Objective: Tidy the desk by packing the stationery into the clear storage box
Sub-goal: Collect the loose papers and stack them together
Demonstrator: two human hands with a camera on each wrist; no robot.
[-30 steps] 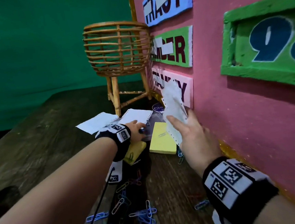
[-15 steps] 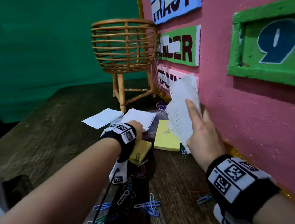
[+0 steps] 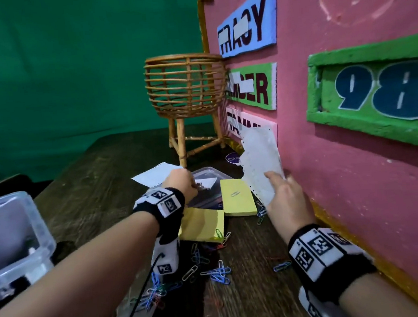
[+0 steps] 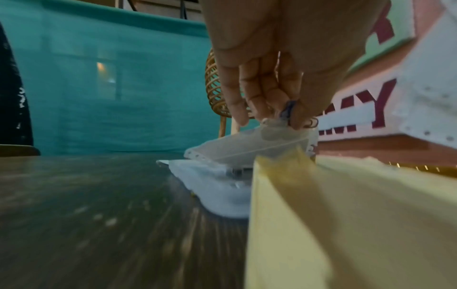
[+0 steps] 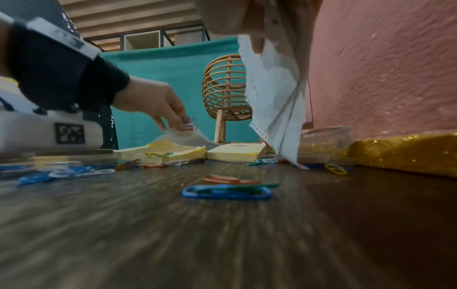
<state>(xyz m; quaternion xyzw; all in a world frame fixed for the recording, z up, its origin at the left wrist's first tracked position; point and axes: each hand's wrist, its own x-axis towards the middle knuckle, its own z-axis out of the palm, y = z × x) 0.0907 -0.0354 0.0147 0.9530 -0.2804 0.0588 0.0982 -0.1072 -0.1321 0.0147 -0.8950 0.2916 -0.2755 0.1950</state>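
The person is gathering loose stationery, by my reading; packing has barely begun. The right hand (image 3: pixel 286 197) is pinching a sheaf of perforated paper (image 3: pixel 259 159) upright beside the pink wall (image 3: pixel 355 170). The left hand (image 3: pixel 179 182) is reaching forward, its fingertips (image 4: pixel 294 121) pinching what look like a few paper clips (image 4: pixel 288 109) together with the corner of a translucent sheet (image 4: pixel 247 144), which is lifting off a flat clear lid or tray (image 3: pixel 209 173); how firm that hold is I cannot tell.

The clear box (image 3: pixel 13 241) is standing open at the near left edge, well apart from both hands. The next move probably calls for carrying both loads left and back to it, keeping the small clips from slipping out of the pinch.

The surface (image 3: pixel 90 173) is dark wood. Two yellow note pads (image 3: pixel 237 201) are lying just beside the lid, another sheet (image 3: pixel 153 174) beyond it, and coloured clips (image 3: pixel 218 273) are lying scattered between the arms. A rattan basket (image 3: pixel 186 89) on legs is standing at the far corner. A green cloth is hanging behind; painted name signs are showing on the wall.
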